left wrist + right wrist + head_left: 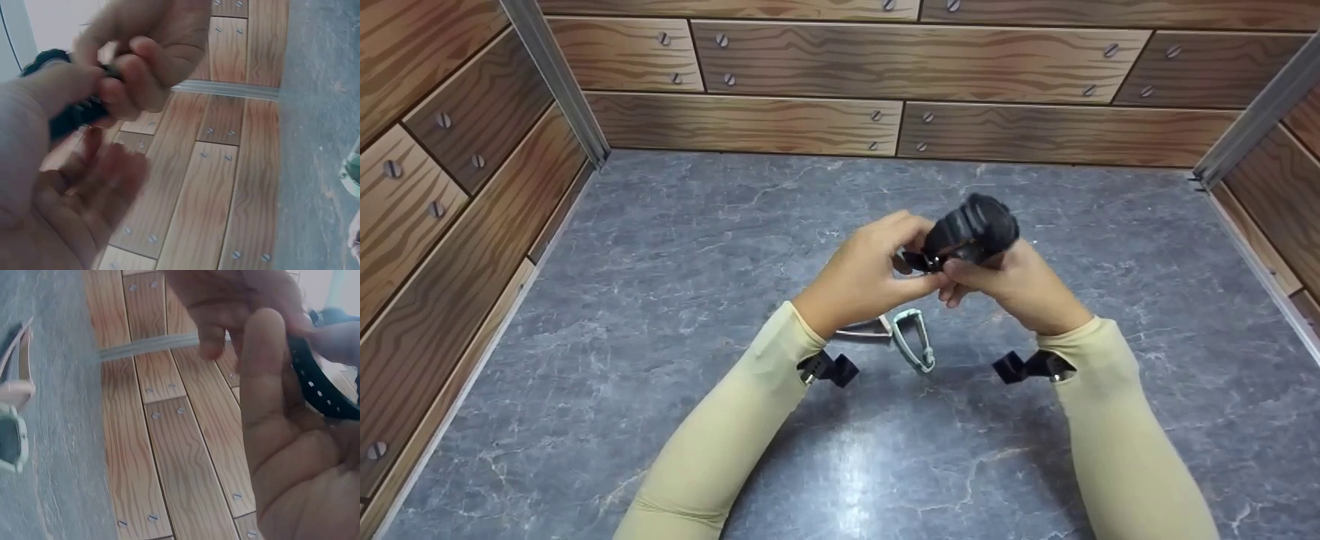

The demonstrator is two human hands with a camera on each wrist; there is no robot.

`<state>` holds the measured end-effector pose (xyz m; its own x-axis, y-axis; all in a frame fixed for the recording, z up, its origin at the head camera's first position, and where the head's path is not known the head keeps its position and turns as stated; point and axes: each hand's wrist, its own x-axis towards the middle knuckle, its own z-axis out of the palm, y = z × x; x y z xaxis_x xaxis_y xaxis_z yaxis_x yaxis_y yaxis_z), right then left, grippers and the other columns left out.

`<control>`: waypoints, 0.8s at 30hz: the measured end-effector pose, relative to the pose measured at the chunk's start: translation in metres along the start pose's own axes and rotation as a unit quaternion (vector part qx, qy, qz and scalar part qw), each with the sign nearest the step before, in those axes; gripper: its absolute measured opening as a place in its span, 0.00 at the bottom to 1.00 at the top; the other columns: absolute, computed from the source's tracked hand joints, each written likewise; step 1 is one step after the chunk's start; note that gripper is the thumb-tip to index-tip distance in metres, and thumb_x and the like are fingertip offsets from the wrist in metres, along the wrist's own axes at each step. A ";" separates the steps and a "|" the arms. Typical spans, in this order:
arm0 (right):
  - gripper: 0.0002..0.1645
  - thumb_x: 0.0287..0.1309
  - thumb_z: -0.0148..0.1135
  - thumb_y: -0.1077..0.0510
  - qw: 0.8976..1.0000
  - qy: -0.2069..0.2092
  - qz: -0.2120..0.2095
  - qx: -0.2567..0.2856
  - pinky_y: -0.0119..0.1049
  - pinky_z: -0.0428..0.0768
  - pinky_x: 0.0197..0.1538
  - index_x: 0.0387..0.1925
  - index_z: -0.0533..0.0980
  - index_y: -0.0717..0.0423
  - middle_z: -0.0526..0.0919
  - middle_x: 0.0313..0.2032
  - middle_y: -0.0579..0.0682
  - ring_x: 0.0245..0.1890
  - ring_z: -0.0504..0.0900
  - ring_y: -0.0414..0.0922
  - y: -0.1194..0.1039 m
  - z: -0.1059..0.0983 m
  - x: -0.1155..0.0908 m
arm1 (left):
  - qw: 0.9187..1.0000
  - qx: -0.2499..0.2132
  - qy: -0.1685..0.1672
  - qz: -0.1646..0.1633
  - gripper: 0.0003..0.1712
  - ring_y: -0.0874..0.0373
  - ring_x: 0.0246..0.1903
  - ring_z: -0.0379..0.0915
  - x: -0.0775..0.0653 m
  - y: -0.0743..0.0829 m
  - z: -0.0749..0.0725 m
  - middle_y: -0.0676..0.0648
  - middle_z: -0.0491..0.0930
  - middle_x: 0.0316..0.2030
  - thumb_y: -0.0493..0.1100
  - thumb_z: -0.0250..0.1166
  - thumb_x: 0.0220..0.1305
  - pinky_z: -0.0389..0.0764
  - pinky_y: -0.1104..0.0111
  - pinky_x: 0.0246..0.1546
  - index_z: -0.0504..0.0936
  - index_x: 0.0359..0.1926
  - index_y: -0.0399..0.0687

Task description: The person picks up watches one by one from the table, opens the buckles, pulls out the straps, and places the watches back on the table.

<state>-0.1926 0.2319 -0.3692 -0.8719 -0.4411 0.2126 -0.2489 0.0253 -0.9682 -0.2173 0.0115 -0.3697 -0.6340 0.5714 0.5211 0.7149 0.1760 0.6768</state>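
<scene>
A black wristwatch (971, 229) is held up in front of me between both hands, above the table. My left hand (859, 274) pinches the strap near the buckle from the left, thumb below. From the right, my right hand (1024, 289) grips the watch with its thumb in front, close to the left fingertips. In the right wrist view the strap (323, 391) shows a row of holes and runs between the fingers. The left wrist view has the watch (79, 115) partly hidden behind a thumb and fingers.
Below the hands, a mint-green watch (928, 361) lies on the grey marbled table (697, 225). A pinkish watch (17, 391) lies beside it, partly covered by the left wrist in the head view. Wood-patterned panels (922, 64) wall the back and sides.
</scene>
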 end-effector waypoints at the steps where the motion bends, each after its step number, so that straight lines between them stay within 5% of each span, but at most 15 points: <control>1: 0.06 0.67 0.63 0.69 1.000 0.009 -0.004 -0.009 0.41 0.87 0.35 0.44 0.77 0.64 0.85 0.30 0.56 0.27 0.86 0.47 0.000 0.000 0.000 | 1.000 0.004 -0.003 -0.010 0.18 0.65 0.40 0.79 0.000 0.001 -0.001 0.55 0.83 0.41 0.43 0.75 0.63 0.83 0.71 0.44 0.83 0.52 0.47; 5: 0.05 0.66 0.65 0.67 0.998 0.037 -0.017 -0.050 0.39 0.85 0.29 0.36 0.78 0.69 0.83 0.26 0.56 0.22 0.82 0.47 -0.003 0.003 0.003 | 0.999 0.030 -0.005 -0.030 0.15 0.67 0.39 0.80 -0.001 0.006 -0.004 0.57 0.85 0.39 0.42 0.74 0.62 0.83 0.70 0.42 0.84 0.49 0.49; 11: 0.09 0.67 0.61 0.70 0.994 0.049 -0.041 -0.085 0.34 0.70 0.22 0.30 0.70 0.66 0.72 0.18 0.52 0.17 0.69 0.44 -0.010 0.008 -0.001 | 0.995 0.096 0.012 0.027 0.11 0.68 0.38 0.80 -0.002 0.010 -0.005 0.56 0.84 0.39 0.42 0.72 0.59 0.81 0.76 0.43 0.85 0.44 0.48; 17: 0.06 0.65 0.56 0.76 0.992 0.040 -0.086 -0.086 0.34 0.65 0.22 0.33 0.69 0.68 0.69 0.19 0.48 0.18 0.65 0.40 -0.014 0.009 -0.006 | 0.997 0.069 0.015 0.044 0.13 0.66 0.32 0.75 -0.002 0.010 0.000 0.56 0.81 0.33 0.39 0.71 0.51 0.78 0.74 0.34 0.81 0.40 0.48; 24: 0.09 0.67 0.59 0.73 0.982 0.028 -0.082 -0.169 0.36 0.66 0.23 0.32 0.72 0.62 0.70 0.19 0.46 0.18 0.66 0.41 -0.015 0.008 -0.007 | 0.999 0.032 -0.019 0.031 0.12 0.62 0.25 0.71 -0.003 0.006 0.005 0.55 0.76 0.26 0.40 0.65 0.50 0.72 0.71 0.26 0.77 0.38 0.49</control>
<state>-0.1797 0.2272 -0.3572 -0.8276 -0.4145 0.3785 -0.5058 0.2584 -0.8230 -0.2101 0.0150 -0.3697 -0.5768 0.6120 0.5410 0.7708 0.1885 0.6086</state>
